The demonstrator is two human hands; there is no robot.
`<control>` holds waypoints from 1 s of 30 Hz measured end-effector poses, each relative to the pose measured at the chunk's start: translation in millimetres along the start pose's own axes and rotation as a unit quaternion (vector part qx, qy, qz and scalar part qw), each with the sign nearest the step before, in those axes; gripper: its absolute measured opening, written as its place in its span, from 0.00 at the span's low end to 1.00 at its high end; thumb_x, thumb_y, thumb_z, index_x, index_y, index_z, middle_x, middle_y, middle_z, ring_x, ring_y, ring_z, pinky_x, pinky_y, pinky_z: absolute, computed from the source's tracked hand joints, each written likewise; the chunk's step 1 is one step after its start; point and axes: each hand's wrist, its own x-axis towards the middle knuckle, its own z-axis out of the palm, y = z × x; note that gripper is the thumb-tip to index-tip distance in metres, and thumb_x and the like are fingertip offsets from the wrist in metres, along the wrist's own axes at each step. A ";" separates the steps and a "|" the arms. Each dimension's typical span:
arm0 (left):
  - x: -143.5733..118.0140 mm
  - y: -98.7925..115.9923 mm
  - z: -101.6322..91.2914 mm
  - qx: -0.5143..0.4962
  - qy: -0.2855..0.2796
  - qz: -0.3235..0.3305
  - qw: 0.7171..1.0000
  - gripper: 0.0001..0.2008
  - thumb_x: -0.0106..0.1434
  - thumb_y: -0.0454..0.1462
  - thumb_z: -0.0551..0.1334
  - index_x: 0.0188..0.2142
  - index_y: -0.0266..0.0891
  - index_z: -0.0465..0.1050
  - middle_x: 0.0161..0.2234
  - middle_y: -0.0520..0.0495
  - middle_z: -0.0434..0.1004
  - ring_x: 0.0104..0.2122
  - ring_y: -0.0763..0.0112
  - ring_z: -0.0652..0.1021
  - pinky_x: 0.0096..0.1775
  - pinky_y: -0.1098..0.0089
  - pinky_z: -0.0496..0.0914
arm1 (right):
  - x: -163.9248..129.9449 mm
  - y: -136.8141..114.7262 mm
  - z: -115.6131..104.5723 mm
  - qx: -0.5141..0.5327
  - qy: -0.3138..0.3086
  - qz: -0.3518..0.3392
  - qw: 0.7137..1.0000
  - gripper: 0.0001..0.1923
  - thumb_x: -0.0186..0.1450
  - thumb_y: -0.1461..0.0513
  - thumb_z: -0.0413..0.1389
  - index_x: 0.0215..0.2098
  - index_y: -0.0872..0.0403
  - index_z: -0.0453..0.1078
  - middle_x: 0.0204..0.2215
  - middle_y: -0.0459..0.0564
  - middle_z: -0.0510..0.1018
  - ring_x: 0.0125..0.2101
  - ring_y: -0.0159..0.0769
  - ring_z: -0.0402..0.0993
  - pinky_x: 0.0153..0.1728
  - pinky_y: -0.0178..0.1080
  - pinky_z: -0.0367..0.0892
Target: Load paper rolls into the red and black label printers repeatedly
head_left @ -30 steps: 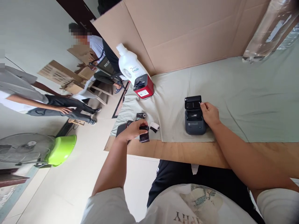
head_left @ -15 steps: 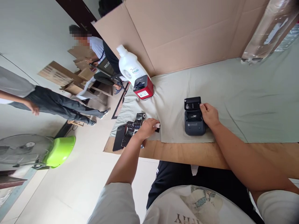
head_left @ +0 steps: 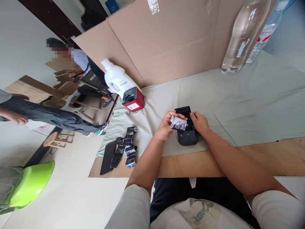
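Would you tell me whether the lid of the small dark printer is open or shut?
Open: the dark printer has its lid tipped back behind the body.

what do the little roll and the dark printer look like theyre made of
The roll in the left hand looks like matte white paper, wound with dark print on it. The printer under the right hand looks like matte dark plastic, with smooth moulded edges.
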 end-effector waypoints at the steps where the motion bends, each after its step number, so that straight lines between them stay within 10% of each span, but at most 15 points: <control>1: 2.8 -6.6 3.6 -0.002 0.015 0.014 1.000 0.31 0.43 0.49 0.77 0.38 0.43 0.62 0.44 0.46 0.74 0.48 0.57 0.79 0.45 0.62 0.72 | 0.1 0.0 0.1 0.003 -0.004 0.005 1.000 0.22 0.68 0.48 0.44 0.38 0.52 0.74 0.35 0.55 0.82 0.36 0.43 0.74 0.35 0.41 0.63; 7: 0.0 -30.1 1.0 0.009 0.089 0.068 0.994 0.25 0.48 0.47 0.75 0.36 0.42 0.63 0.40 0.49 0.73 0.46 0.63 0.78 0.46 0.65 0.70 | -5.4 0.1 2.3 0.101 0.061 -0.031 0.993 0.21 0.65 0.50 0.49 0.46 0.55 0.71 0.43 0.58 0.79 0.41 0.44 0.74 0.43 0.46 0.68; 14: -4.5 -33.1 -4.6 0.081 0.150 0.079 0.982 0.27 0.54 0.48 0.71 0.49 0.45 0.64 0.41 0.50 0.72 0.39 0.70 0.75 0.44 0.67 0.69 | -34.2 -28.8 -15.8 0.125 0.048 -0.303 0.943 0.30 0.58 0.45 0.60 0.53 0.50 0.68 0.50 0.59 0.75 0.51 0.52 0.69 0.51 0.54 0.67; 22: -7.2 -33.4 -6.0 0.055 0.129 0.040 0.989 0.28 0.54 0.44 0.67 0.51 0.45 0.60 0.33 0.53 0.71 0.33 0.72 0.73 0.38 0.69 0.69 | -21.7 -20.8 -10.9 0.301 -0.008 -0.031 0.953 0.16 0.60 0.48 0.56 0.38 0.50 0.67 0.27 0.45 0.74 0.26 0.35 0.73 0.31 0.42 0.70; 30: -9.3 -27.8 -6.1 0.072 0.103 0.009 0.992 0.28 0.57 0.42 0.59 0.58 0.42 0.66 0.46 0.45 0.74 0.40 0.66 0.75 0.40 0.67 0.68 | -21.7 -24.0 -16.0 0.387 -0.067 -0.077 0.917 0.25 0.55 0.48 0.65 0.45 0.48 0.67 0.35 0.48 0.79 0.38 0.37 0.76 0.40 0.42 0.72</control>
